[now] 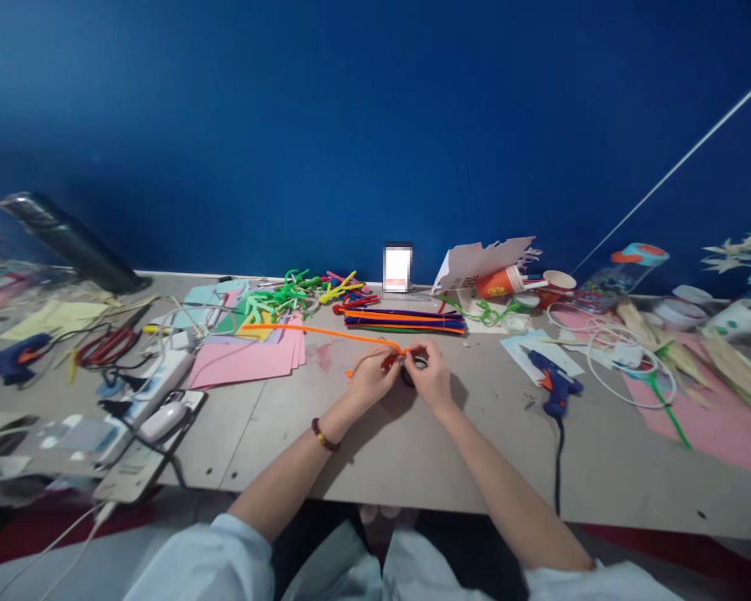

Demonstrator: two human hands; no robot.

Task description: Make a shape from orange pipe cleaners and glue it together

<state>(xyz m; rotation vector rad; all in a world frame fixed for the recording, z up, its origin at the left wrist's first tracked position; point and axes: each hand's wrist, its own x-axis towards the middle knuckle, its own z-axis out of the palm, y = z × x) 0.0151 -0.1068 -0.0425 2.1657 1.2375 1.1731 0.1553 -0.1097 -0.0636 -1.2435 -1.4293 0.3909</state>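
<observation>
Both my hands meet at the middle of a grey craft table [375,455]. My left hand [372,377] and my right hand [430,376] pinch a twisted spot on a long orange pipe cleaner [325,335], whose free length runs left over pink paper [244,363]. A short orange tail pokes out beyond my left hand. Some red material [389,361] shows between my fingers. Under my right hand sits a small dark round object [415,373], partly hidden, and I cannot tell what it is.
A blue hot glue gun [554,382] stands right of my hands, and another [16,359] lies far left. Bundled pipe cleaners [404,321], green pipe-cleaner shapes [281,300], paper cups [497,282] and a power strip [156,388] crowd the table before a blue wall [375,108].
</observation>
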